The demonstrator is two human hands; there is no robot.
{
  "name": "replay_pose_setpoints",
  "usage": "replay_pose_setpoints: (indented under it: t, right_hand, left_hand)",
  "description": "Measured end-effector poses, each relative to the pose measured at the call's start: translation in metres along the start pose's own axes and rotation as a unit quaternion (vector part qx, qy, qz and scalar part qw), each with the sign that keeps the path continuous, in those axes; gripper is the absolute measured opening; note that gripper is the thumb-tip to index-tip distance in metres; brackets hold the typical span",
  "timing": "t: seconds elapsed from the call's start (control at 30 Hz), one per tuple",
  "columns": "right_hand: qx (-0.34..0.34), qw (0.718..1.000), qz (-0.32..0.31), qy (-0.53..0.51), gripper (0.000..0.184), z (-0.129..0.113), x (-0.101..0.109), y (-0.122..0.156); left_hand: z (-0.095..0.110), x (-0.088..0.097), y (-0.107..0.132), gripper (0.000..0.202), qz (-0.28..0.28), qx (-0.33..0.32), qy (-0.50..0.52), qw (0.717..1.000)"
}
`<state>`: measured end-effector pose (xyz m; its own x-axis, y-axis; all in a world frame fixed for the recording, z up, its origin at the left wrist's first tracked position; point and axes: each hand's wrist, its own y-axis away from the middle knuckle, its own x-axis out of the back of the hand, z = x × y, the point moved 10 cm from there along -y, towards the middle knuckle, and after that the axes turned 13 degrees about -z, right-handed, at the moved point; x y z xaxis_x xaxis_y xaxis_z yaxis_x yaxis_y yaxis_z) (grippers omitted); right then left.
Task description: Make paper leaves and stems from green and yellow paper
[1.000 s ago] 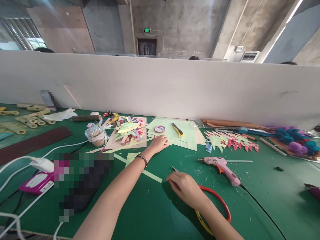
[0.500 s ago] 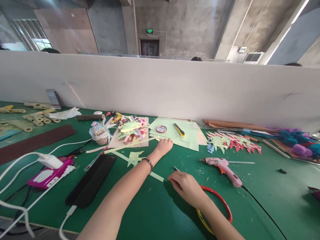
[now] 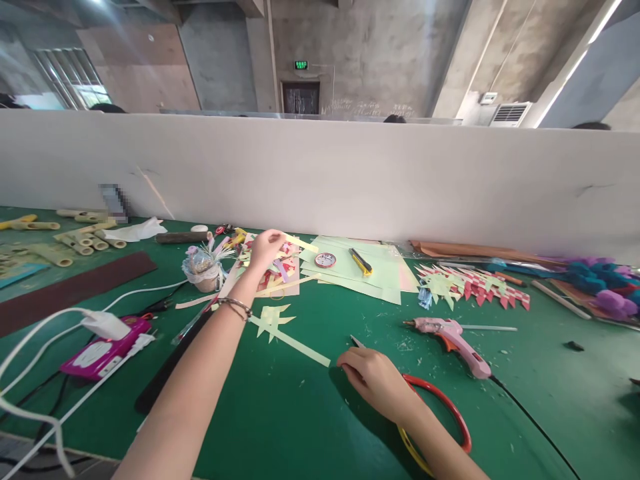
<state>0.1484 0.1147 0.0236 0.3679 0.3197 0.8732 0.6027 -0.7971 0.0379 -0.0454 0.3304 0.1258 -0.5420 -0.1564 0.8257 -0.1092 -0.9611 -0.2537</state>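
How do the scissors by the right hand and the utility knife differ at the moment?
The scissors have big red and yellow handles; the utility knife has a slim yellow-and-black body. The right hand hides the middle of the scissors, while no hand covers the utility knife. The utility knife lies on pale green paper; the scissors are over the green tabletop. Both are cutting tools with some yellow.

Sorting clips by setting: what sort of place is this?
Probably a craft workshop or classroom: a pink glue gun and a utility knife lying on pale green paper sheets suggest craft work; the lit exit sign above a door suggests a shared building.
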Motion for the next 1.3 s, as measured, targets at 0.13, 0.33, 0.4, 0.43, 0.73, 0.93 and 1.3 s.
replay_pose_setpoints:
  t: [0.13, 0.33, 0.4, 0.43, 0.73, 0.93, 1.3]
  right_hand:
    - [-0.001, 1.0, -0.004, 0.001, 0.025, 0.0, 0.0, 0.0]
    - [0.0, 1.0, -0.014, -0.001, 0.025, -0.001, -0.003, -0.002]
    - [-0.003, 1.0, -0.013, -0.004, 0.025, 0.0, -0.002, -0.002]
    - [-0.004, 1.0, -0.012, -0.005, 0.025, 0.0, -0.002, -0.002]
    - [-0.007, 1.0, -0.01, -0.012, 0.026, 0.004, -0.003, -0.004]
    - [-0.005, 1.0, -0.011, -0.007, 0.026, 0.002, -0.001, -0.005]
    - [-0.166, 0.966, -0.059, 0.186, 0.024, 0.061, 0.086, -0.082]
  left_hand:
    - [-0.061, 0.023, -0.001, 0.027, 0.053, 0.107, -0.023, 0.993]
    - [-0.101, 0.031, 0.011, 0.02, 0.079, 0.201, -0.127, 0.968]
    - [-0.102, 0.029, 0.01, 0.021, 0.072, 0.206, -0.158, 0.963]
    - [-0.101, 0.029, 0.009, 0.022, 0.067, 0.206, -0.172, 0.961]
    - [-0.082, 0.041, 0.012, 0.034, 0.072, 0.171, -0.233, 0.955]
    - [-0.018, 0.011, 0.02, 0.032, 0.01, -0.001, -0.235, 0.972]
    - [0.059, -0.106, 0.031, 0.036, -0.163, -0.2, -0.198, 0.946]
